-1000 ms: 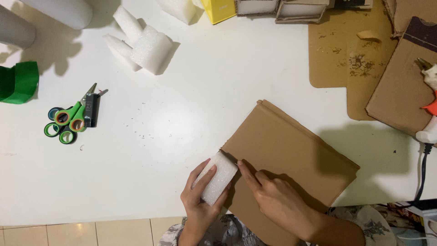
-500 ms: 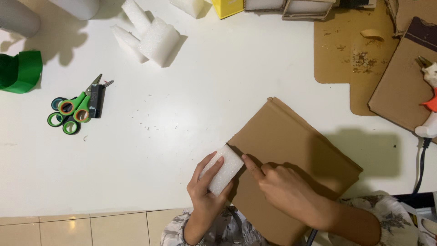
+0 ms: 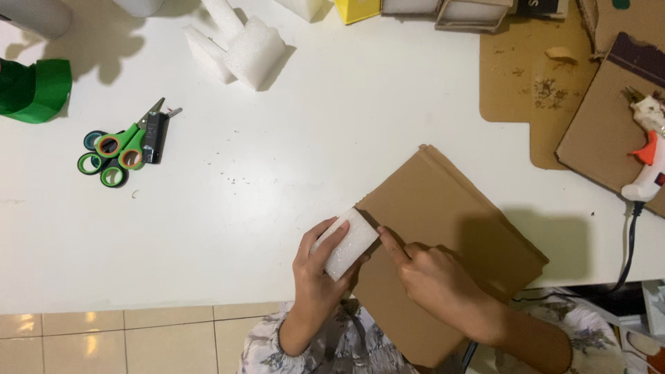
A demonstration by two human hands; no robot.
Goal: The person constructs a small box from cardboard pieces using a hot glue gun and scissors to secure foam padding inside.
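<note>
Wide open table [image 3: 291,187] mid-scene, from the near edge up to the far clutter. Left: scissors [image 3: 121,147] and green roll [image 3: 34,90] block. Far: foam chunks [image 3: 239,48]. Right: cardboard pieces [image 3: 554,83], glue gun [image 3: 648,149] and its cord. Near right taken by the cardboard sheet [image 3: 443,235] overhanging the edge.

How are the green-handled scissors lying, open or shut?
Shut: the scissors lie flat on the white table, blades together in one point, handle loops side by side.
</note>
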